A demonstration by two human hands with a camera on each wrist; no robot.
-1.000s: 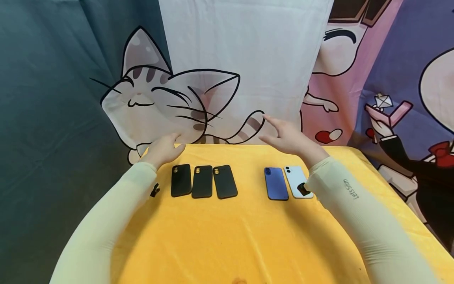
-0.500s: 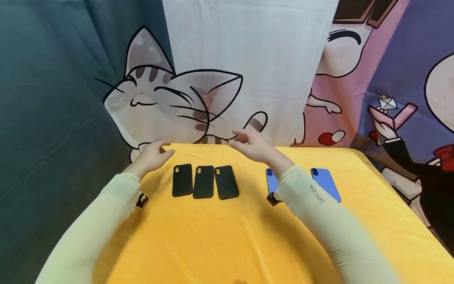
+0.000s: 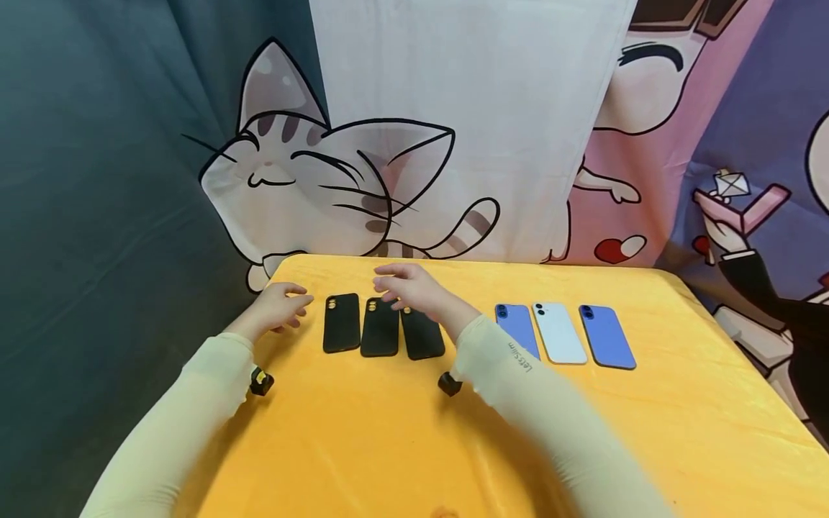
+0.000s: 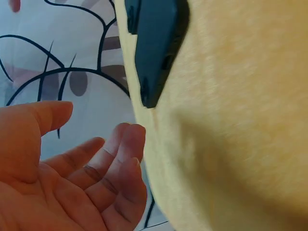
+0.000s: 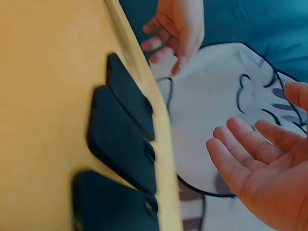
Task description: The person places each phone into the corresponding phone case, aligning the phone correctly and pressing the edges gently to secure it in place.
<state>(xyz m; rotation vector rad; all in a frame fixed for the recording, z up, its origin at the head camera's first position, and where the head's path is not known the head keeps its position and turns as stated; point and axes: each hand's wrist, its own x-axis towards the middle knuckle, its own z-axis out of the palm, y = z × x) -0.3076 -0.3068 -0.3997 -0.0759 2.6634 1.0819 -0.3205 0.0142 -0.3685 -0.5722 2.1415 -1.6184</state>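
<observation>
Head view, phone cases: the left phone case (image 3: pixel 341 327), middle phone case (image 3: pixel 380 331) and right phone case (image 3: pixel 424 338), all black, lie flat in a row on the yellow cloth (image 3: pixel 388 439).
Case direction: long axes run away from the person, camera cutouts at the far left corners; the right phone case leans its far end leftward.
Left hand (image 3: pixel 273 309): holds nothing, fingers loosely bent; it is just left of the left phone case, which lies to its right, and is the nearer hand to that one.
Right hand (image 3: pixel 413 289): holds nothing; it overlaps the far ends of the middle and right phone cases, so it is nearer to those two.
Phones: the left blue phone (image 3: pixel 516 327), partly behind the right sleeve (image 3: pixel 550 403), then the white phone (image 3: pixel 560 333) and right blue phone (image 3: pixel 607 337).
Left wrist view, left hand: thumb and fingers apart, a gap between them and the nearest phone case.
Right wrist view, right hand: fingers extended, clear of the cases; the two hands are well apart.
Case row: all three show, edges just beside one another; whether they touch, I cannot tell.
</observation>
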